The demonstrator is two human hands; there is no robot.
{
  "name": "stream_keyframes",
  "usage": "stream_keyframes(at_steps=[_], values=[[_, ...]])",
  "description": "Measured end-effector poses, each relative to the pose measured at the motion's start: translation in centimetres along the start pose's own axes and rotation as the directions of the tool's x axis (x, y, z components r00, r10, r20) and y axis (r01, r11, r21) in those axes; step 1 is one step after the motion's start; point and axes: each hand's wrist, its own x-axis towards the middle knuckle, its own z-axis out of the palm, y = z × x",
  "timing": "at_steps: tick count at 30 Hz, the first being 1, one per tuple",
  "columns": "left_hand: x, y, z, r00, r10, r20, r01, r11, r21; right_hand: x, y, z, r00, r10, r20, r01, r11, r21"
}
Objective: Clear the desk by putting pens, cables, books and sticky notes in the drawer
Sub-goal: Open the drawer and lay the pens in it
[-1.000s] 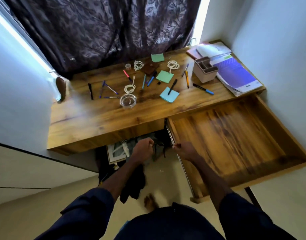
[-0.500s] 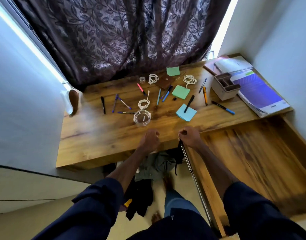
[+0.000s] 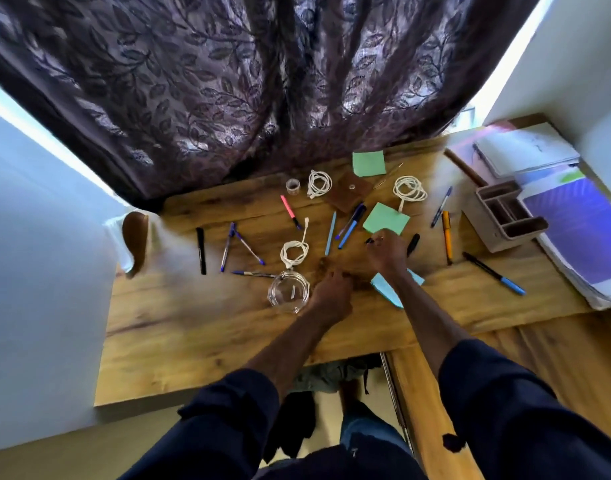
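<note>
right hand (image 3: 387,252): fingers curled down over small black cap-like piece (image 3: 369,241) at its fingertips; grip unclear
left hand (image 3: 331,296): curled, empty, farther back
black marker pen (image 3: 413,243): on wooden surface (image 3: 193,323), just right of right hand, long axis running away from it

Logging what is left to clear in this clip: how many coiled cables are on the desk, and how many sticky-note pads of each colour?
Coiled white cables: 3
Green sticky-note pads: 2
Blue sticky-note pad, partly under the right forearm: 1
Total: 6
</note>
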Motion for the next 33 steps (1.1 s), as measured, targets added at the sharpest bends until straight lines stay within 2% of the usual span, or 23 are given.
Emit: stream_keyframes(at_steps=[4, 9, 12, 14, 17, 19, 22, 26, 29, 31, 33], values=[[0.5, 0.3, -0.4, 0.999, 0.042, 0.034, -0.046, 0.992, 0.116, 2.6, 0.6, 1.8, 1.0, -0.027, 0.008, 0.028, 0.995, -0.095], [0.5, 1.2, -0.5, 0.993, -0.012, 0.118, -0.02, 0.963, 0.267, 2.8, -0.1, 2.4, 0.997, -0.047, 0.054, 0.059, 0.965, -0.254], [0.6, 1.4, 0.3, 0.996, 0.001, 0.092, -0.03, 0.948, 0.318, 1.9, -0.2, 2.5, 0.989, -0.125, 0.073, 0.142, 0.942, -0.304], [0.5, 1.5, 1.0, 0.999, -0.008, 0.052, -0.01, 0.944, 0.331, 0.6, 0.5, 2.6, 0.984, -0.169, 0.054, 0.177, 0.952, -0.248], [-0.3, 1.6, 1.2, 0.999, -0.047, 0.019, 0.042, 0.975, 0.219, -2.4, 1.8, 1.8, 0.988, -0.137, -0.067, 0.135, 0.99, -0.031], [-1.2, 1.9, 1.0, 0.999, -0.036, 0.025, 0.032, 0.988, 0.152, -5.1, 2.7, 0.5, 0.987, -0.098, -0.129, 0.105, 0.993, 0.046], [-2.9, 2.3, 1.8, 1.0, -0.021, 0.015, 0.02, 0.998, 0.065, -9.4, 5.1, -1.0, 0.979, -0.053, -0.199, 0.061, 0.998, 0.035], [-6.2, 3.7, 3.8, 0.996, 0.078, 0.042, -0.074, 0.993, -0.09, -15.9, 9.8, -2.7, 0.955, 0.038, -0.293, -0.03, 0.999, 0.032], [-8.7, 5.7, 5.3, 0.993, 0.122, -0.002, -0.12, 0.974, -0.192, -21.2, 12.5, -4.2, 0.932, 0.095, -0.35, -0.082, 0.995, 0.053], [-10.0, 6.9, 6.2, 0.984, 0.178, 0.004, -0.171, 0.95, -0.26, -23.8, 13.9, -4.6, 0.917, 0.153, -0.369, -0.135, 0.988, 0.072], [-11.0, 7.8, 7.2, 0.97, 0.242, 0.024, -0.229, 0.94, -0.253, -25.9, 15.4, -4.5, 0.909, 0.233, -0.346, -0.21, 0.972, 0.101]])
